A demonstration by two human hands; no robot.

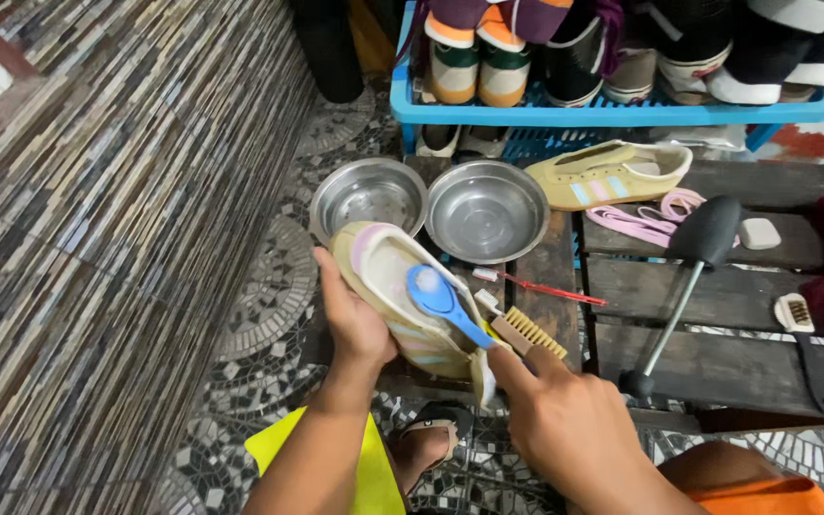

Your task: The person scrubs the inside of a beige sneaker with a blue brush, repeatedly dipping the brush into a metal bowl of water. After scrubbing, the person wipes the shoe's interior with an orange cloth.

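Note:
My left hand point(355, 319) grips a cream sneaker point(385, 277) with pastel stripes from its left side, opening tilted up. My right hand point(565, 424) holds a blue-handled brush point(442, 300), whose round head sits foamy inside the shoe's opening. A wooden bristle brush point(529, 334) lies just beside my right index finger. Two empty steel bowls point(369, 195) point(488, 210) stand right behind the shoe. The matching sneaker point(612, 174) lies farther back on the dark wooden pallet point(717, 296).
A red toothbrush point(550, 289), pink laces point(646, 219), a black shoe tree point(693, 262), a white eraser block point(758, 233) and a small brush point(798, 315) lie on the pallet. A blue rack point(612, 113) holds several shoes. A striped tile wall point(97, 238) stands left.

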